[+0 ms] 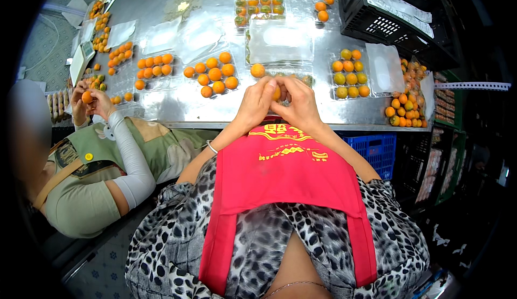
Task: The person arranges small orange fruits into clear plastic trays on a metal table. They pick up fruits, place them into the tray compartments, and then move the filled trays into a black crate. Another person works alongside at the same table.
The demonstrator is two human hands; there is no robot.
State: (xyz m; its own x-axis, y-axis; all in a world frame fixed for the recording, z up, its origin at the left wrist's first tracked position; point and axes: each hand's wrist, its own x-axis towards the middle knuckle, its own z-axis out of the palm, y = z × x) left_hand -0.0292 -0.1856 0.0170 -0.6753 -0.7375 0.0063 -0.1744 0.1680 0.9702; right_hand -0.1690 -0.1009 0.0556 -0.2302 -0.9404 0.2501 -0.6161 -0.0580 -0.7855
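Observation:
Over the front edge of the steel table, my left hand and my right hand meet, fingertips together. Between them they hold a small orange citrus fruit, mostly covered by the fingers. Just beyond my left fingers sits another orange fruit. A clear plastic tray with greenish fruit is partly hidden behind my right hand. Farther back, white pads cover part of a clear tray. Trays of orange fruit lie to the left, and one of yellow-green and orange fruit lies to the right.
A co-worker's hands hold a fruit at the left. Loose fruit is piled at the table's right end. A black plastic crate stands at the back right, and a blue crate is below the table. A scale stands far left.

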